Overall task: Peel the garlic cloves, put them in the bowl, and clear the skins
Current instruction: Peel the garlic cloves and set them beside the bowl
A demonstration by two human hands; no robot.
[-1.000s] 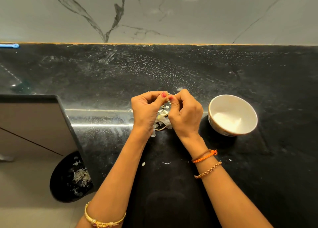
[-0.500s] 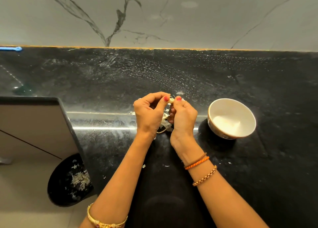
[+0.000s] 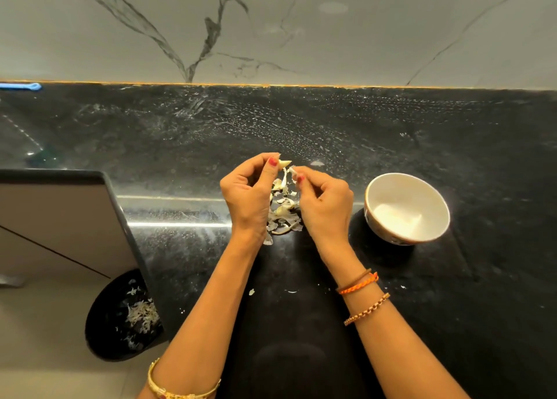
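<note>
While my left hand [image 3: 247, 193] pinches the garlic clove [image 3: 284, 163] between thumb and curled forefinger, the clove's long axis lies roughly level, its pale tip pointing right toward my other hand. It sits above the black counter [image 3: 391, 133], raised over the pile rather than resting on anything. My right hand [image 3: 324, 201] is just beside it, fingers curled, thumb and forefinger nipping a thin strip of skin [image 3: 293, 171] that hangs between the two hands; whether that strip is fully free of the clove I cannot tell.

Below and between my wrists lies the heap of skins [image 3: 284, 214], papery and pale, spread on the counter, with a few stray flakes nearer my body. The bowl [image 3: 407, 184] stands upright to the right of my right hand, near it but apart; its white inside shows something pale at the bottom, too washed out to make out. Lower left, off the counter's edge, a dark bin [image 3: 111, 317] on the floor holds more shreds of skin. Bangles ring both my wrists.
</note>
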